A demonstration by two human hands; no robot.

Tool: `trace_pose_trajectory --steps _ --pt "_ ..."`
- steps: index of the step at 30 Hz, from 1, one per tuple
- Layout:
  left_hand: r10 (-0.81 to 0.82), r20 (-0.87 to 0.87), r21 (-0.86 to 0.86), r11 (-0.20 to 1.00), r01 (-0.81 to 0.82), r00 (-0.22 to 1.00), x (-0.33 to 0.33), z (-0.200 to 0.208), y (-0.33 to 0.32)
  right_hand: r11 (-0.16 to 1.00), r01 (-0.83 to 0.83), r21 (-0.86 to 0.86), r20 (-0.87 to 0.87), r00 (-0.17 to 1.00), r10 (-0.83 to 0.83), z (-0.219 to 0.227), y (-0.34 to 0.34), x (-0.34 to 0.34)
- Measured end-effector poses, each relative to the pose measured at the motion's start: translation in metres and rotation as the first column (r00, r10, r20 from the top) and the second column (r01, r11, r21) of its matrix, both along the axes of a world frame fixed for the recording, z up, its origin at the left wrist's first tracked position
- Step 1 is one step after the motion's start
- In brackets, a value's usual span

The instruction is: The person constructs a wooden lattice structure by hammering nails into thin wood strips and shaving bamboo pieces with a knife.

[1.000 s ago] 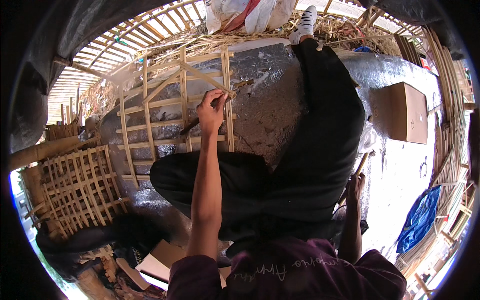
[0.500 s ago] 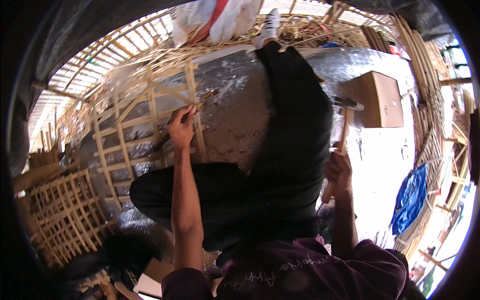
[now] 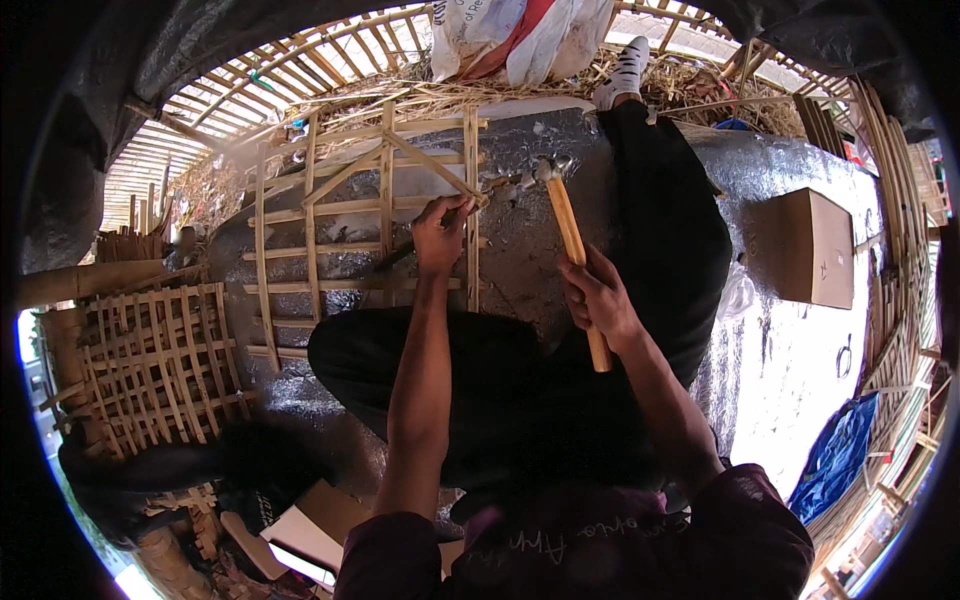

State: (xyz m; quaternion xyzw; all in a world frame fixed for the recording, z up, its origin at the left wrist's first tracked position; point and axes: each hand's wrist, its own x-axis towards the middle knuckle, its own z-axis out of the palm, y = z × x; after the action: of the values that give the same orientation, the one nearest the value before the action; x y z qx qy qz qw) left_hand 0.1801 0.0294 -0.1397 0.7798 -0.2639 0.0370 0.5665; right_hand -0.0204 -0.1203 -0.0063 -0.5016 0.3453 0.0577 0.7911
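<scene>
My right hand [image 3: 600,298] is wrapped round the wooden handle of a hammer [image 3: 567,217]. The hammer's metal head is up, a short way right of the lattice edge and apart from it. Thumb and fingers of my left hand [image 3: 440,236] are pinched together at the right edge of a bamboo lattice frame [image 3: 387,160]. They touch the spot where a diagonal bamboo strip [image 3: 432,164] meets the upright slat; anything small between the fingertips cannot be made out. The lattice lies flat in front of my bent left leg.
A cardboard box [image 3: 828,250] stands at the right on the shiny sheet-covered floor [image 3: 770,350]. Near the right wall lies a blue plastic sheet [image 3: 835,450]. Another woven bamboo panel [image 3: 160,365] is at the left. My stretched leg [image 3: 665,190] lies between the lattice and the box.
My right hand has brought the hammer leftward from beside the stretched leg towards the lattice. My left hand stays pinched at the same joint. The whole view has shifted.
</scene>
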Motion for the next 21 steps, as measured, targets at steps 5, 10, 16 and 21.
trace_pose_trajectory --steps 5,10,16,21 --pt "0.024 -0.001 0.055 0.998 -0.024 1.0 -0.001 -0.002 0.002 0.998 -0.016 -0.054 -0.013 1.0 0.016 -0.016 0.0 0.001" --pt "0.022 0.026 0.093 0.995 -0.024 0.999 -0.003 0.013 -0.004 0.999 0.03 -0.03 -0.072 0.997 -0.032 -0.035 0.0 -0.01" --pt "0.031 -0.011 0.027 0.999 -0.031 0.999 -0.001 0.004 -0.002 0.996 0.06 -0.059 -0.114 0.991 -0.067 -0.042 0.004 -0.012" --pt "0.035 0.014 0.065 0.997 -0.036 0.999 -0.002 0.002 -0.001 0.998 0.033 -0.06 -0.076 0.996 -0.037 -0.046 0.004 -0.015"
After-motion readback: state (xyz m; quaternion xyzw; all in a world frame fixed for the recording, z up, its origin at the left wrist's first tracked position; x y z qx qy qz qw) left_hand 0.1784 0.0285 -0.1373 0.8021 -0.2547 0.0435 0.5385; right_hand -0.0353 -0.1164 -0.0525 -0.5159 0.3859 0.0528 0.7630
